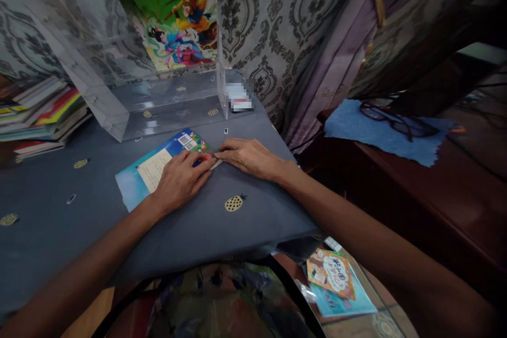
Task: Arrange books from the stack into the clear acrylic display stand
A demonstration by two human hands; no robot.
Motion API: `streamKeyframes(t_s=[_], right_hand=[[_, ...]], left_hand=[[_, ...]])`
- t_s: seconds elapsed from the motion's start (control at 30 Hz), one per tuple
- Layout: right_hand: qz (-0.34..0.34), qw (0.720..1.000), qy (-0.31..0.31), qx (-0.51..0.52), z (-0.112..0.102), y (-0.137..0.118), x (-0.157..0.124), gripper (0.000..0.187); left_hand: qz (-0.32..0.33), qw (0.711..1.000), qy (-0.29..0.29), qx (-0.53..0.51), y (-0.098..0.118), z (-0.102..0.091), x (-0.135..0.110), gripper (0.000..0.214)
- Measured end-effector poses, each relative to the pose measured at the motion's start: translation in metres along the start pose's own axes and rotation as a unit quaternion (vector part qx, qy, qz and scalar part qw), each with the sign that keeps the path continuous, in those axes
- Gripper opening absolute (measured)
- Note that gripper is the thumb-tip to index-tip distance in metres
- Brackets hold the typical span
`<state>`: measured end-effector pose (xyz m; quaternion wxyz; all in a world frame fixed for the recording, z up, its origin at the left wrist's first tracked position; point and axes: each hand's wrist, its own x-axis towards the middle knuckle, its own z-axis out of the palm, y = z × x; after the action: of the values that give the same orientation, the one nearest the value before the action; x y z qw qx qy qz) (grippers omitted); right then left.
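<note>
A blue paperback book (132, 182) lies on the grey cloth-covered table, with a cream text panel and a barcode on its upward cover. Over its near right part rests my left hand (180, 177), fingers bent and closed on the book's edge. My right hand (249, 158) meets it at the book's right corner, fingertips pinched together there. A small pale edge, like paper, shows between the two hands. The fingers hide most of that corner.
Behind the book stands a clear acrylic stand (114, 121) with a green illustrated book (158, 5) beyond it. Stacked books (43, 111) are at left. Glasses (396, 121) lie on a blue cloth (348, 127) at right. Below, books (332, 274) lie on the floor.
</note>
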<state>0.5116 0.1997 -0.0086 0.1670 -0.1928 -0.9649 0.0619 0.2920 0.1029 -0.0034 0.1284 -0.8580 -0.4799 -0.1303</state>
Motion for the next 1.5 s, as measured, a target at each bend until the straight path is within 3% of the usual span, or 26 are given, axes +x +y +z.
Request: streamKeyframes(t_s=[0.27,0.73,1.13,1.5], right_hand=[[-0.001,0.998,0.029,-0.056,0.01,-0.013,-0.016,0.033],[0.195,0.979,-0.026,-0.057,0.011,-0.066,-0.016,0.048],[0.224,0.969,-0.026,-0.103,0.014,-0.082,-0.014,0.049],[0.221,0.968,-0.026,-0.118,0.019,-0.08,-0.015,0.047]], left_hand=[[0.0,0.999,-0.019,0.03,0.003,-0.002,-0.002,0.034],[-0.022,0.995,-0.09,0.045,0.012,-0.007,-0.008,0.037],[-0.002,1.0,-0.01,0.0,0.007,0.004,-0.021,0.038],[-0.025,0.999,-0.02,-0.014,0.006,-0.01,-0.065,0.039]])
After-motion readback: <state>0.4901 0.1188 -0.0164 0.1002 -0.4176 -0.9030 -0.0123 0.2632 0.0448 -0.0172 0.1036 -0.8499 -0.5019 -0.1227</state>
